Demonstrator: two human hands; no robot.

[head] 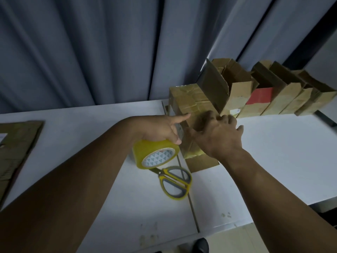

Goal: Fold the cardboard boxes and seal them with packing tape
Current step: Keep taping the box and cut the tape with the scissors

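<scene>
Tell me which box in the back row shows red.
The red-faced box, just right of the open-flapped box; the others show only brown.

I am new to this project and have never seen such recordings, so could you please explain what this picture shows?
No machine here: a person wears a camera on the head, looking down at their own bare hands. The left hand holds a roll of packing tape, its index finger stretched toward a taped cardboard box on the white table. The right hand rests on that box, blurred by motion. Yellow-handled scissors lie nearer the person, flattened cardboard at far left, and a row of open boxes stands behind.
</scene>
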